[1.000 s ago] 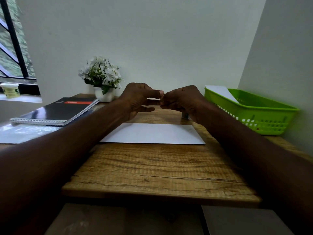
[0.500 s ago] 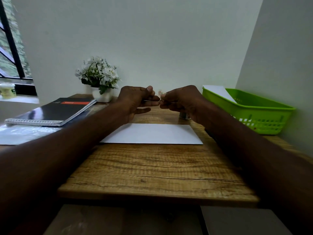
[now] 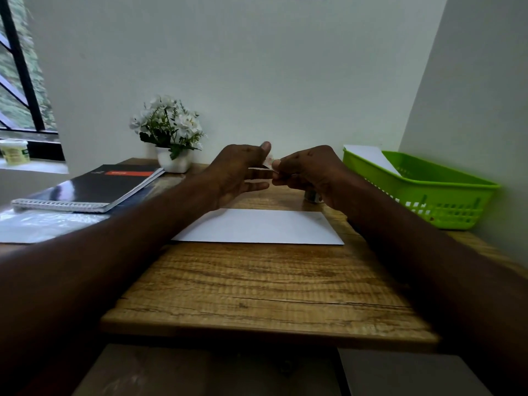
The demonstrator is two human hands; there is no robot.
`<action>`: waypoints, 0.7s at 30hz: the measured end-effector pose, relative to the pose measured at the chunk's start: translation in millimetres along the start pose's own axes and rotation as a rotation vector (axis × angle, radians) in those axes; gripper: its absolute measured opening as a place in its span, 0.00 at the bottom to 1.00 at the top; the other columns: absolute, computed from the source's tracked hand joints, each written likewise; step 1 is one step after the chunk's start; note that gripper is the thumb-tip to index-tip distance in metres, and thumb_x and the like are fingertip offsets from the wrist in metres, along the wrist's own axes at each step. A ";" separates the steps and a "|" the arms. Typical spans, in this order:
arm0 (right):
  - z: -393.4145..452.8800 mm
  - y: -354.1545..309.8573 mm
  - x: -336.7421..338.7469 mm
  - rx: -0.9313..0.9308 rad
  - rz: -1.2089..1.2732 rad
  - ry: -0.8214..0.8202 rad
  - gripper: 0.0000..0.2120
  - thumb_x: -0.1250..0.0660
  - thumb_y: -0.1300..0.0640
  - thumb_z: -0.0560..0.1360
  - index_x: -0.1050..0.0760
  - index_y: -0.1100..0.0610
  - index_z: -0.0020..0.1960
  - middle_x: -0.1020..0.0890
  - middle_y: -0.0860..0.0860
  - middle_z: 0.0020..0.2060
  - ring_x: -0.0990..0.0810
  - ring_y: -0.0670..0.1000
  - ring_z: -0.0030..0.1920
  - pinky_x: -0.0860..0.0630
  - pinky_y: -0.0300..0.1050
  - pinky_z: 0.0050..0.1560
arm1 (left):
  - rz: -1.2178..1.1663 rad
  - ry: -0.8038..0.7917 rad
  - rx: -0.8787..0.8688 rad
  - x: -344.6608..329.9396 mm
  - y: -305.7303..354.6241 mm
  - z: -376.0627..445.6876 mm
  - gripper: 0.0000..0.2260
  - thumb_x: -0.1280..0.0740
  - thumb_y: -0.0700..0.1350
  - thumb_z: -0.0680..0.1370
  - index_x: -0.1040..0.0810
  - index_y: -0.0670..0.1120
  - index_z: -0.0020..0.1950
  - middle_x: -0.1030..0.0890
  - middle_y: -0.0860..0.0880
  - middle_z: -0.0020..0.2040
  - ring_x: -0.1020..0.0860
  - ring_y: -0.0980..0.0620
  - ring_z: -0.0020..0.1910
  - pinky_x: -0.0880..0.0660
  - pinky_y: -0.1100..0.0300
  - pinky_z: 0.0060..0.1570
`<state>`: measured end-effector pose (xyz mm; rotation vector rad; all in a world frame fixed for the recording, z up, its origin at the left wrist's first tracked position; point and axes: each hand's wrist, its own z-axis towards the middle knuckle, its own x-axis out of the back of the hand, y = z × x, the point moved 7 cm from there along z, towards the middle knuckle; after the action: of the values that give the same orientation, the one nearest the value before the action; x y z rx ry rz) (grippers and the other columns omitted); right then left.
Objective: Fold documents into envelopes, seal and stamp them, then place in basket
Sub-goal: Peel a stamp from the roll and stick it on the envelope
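A white envelope [image 3: 258, 227] lies flat on the wooden table [image 3: 265, 287]. Above its far edge my left hand [image 3: 238, 174] and my right hand [image 3: 308, 171] meet. Between their fingertips is a small thin white piece, a stamp or its backing sheet [image 3: 264, 166]. My right hand pinches its right end with thumb and forefinger. My left hand holds its left end, with the thumb lifted above it. A green plastic basket [image 3: 434, 201] stands at the right with a white envelope [image 3: 371, 158] inside.
A spiral notebook [image 3: 94, 185] and a clear plastic sleeve [image 3: 43, 225] lie at the left. A white pot of flowers [image 3: 171, 138] stands at the back. A small jar [image 3: 313, 197] is half hidden behind my right hand. Walls close off the back and right.
My left thumb has lifted off the small piece and now points up. Both hands stay together above the envelope, which has not moved.
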<state>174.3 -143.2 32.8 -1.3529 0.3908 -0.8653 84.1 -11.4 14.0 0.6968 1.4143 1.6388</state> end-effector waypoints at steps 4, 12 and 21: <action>-0.1 -0.6 -1.6 -0.009 -0.036 -0.023 0.11 0.23 0.61 0.73 0.16 0.66 0.53 0.12 0.58 0.44 0.11 0.55 0.44 0.19 0.50 0.57 | 0.096 0.006 -0.042 3.3 -0.1 -1.3 0.09 0.29 0.41 0.80 0.17 0.38 0.58 0.13 0.42 0.51 0.13 0.46 0.50 0.19 0.52 0.54; -2.3 -2.8 -3.8 -0.013 -0.088 -0.025 0.17 0.22 0.57 0.73 0.17 0.65 0.56 0.12 0.56 0.42 0.11 0.52 0.43 0.21 0.52 0.56 | 0.117 0.072 -0.088 8.3 4.2 -2.2 0.09 0.25 0.40 0.76 0.17 0.36 0.53 0.13 0.40 0.48 0.13 0.41 0.50 0.18 0.49 0.57; -4.8 -4.2 -4.2 0.005 -0.092 -0.034 0.17 0.22 0.56 0.73 0.17 0.66 0.55 0.12 0.57 0.42 0.11 0.52 0.44 0.21 0.54 0.60 | 0.133 0.087 -0.158 10.1 10.8 -4.8 0.11 0.23 0.39 0.75 0.24 0.38 0.39 0.15 0.34 0.45 0.13 0.36 0.46 0.16 0.46 0.53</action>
<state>166.8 -143.4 34.8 -1.3874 0.3014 -0.9167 72.6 -5.2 22.4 0.6472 1.3046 1.8825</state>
